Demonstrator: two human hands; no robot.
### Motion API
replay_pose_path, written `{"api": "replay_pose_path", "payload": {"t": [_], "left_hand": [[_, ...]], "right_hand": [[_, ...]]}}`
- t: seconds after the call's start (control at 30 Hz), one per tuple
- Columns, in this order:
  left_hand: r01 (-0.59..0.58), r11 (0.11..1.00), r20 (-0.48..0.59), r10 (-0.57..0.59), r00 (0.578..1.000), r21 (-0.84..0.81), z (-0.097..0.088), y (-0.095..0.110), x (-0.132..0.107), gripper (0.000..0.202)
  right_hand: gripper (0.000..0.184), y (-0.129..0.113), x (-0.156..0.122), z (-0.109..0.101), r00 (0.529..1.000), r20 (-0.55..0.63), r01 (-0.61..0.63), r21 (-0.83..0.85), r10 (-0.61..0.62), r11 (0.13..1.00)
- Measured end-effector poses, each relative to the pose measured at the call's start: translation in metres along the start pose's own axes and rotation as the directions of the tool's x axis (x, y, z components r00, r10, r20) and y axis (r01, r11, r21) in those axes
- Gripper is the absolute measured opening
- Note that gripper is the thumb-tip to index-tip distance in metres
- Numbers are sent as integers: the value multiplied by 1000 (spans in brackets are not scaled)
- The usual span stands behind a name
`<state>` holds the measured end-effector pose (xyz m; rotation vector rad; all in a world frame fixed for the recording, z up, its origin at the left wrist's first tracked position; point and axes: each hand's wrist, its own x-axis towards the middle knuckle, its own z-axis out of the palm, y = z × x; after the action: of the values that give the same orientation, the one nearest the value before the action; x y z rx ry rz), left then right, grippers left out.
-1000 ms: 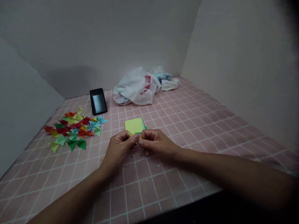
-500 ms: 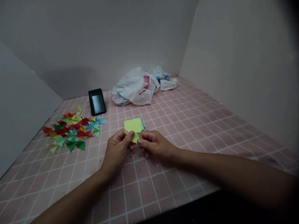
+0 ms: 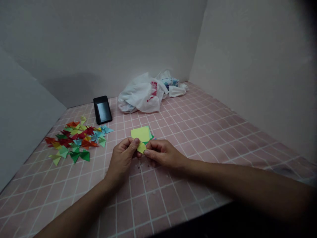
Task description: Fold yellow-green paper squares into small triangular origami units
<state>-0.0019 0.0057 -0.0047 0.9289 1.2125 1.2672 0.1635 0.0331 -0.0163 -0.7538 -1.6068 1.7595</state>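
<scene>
The left hand (image 3: 121,158) and right hand (image 3: 162,153) meet just above the pink tiled table (image 3: 173,198), each grip pressed together in a pinch on the lower corner of a yellow square of paper (image 3: 140,134). The square's upper part stands clear beyond the fingers, over a green sheet (image 3: 150,136) showing at its edge. The fingers hide the pinched corner, so the number of layers and any folds there are hard to make out. To the left lies a scattered heap of folded paper triangles (image 3: 74,138) in red, green, yellow and blue. Farther back are a black phone (image 3: 102,110) and a crumpled white plastic bag (image 3: 140,97) against the wall (image 3: 99,49).
</scene>
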Motion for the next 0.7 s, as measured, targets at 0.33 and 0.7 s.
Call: {"api": "replay_pose_path", "payload": {"t": [0.33, 0.7], "left_hand": [[133, 979, 51, -127, 991, -155, 7, 0, -3, 38], [-41, 992, -31, 45, 998, 122, 1, 0, -3, 22]], "right_hand": [[25, 10, 8, -7, 998, 57, -1, 269, -14, 963], [20, -4, 4, -3, 996, -92, 26, 82, -18, 996]]}}
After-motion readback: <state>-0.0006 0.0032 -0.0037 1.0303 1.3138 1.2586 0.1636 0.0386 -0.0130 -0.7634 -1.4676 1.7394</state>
